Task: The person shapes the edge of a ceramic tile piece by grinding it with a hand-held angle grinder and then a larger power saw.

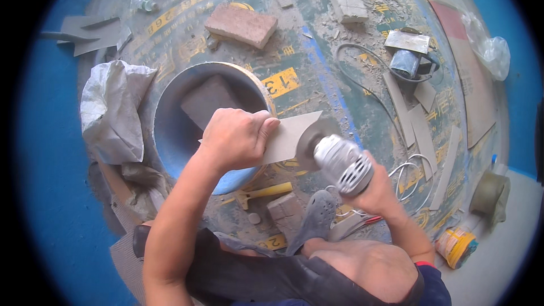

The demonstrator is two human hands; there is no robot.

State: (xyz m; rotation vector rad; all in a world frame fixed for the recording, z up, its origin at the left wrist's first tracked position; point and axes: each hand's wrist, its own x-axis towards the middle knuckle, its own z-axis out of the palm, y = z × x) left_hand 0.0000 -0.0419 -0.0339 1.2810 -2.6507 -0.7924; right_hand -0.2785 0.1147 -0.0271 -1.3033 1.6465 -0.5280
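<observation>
From left: a crumpled grey sack (116,110) lies beside a blue bucket (170,130). My left hand (237,137) clamps a grey tile piece (292,135) on the bucket's rim. My right hand (371,190) is wrapped around an angle grinder (339,161), its disc touching the tile's right edge. A yellow tub (456,246) stands on the floor (317,73) far right.

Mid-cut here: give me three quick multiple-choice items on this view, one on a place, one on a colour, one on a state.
1. Where does the tile piece lie?
A. Over the bucket's rim
B. On the red brick
C. Inside the white sack

2. What colour is the scraper's handle by the shoe?
A. Blue
B. Yellow
C. White

3. What is the left hand doing?
A. Hanging free
B. Gripping the cable
C. Pressing the tile down

Answers: 1 A, the tile spans the bucket edge; 2 B, the handle shows yellow; 3 C, it lies flat on the tile while the right hand holds the angle grinder.
</observation>
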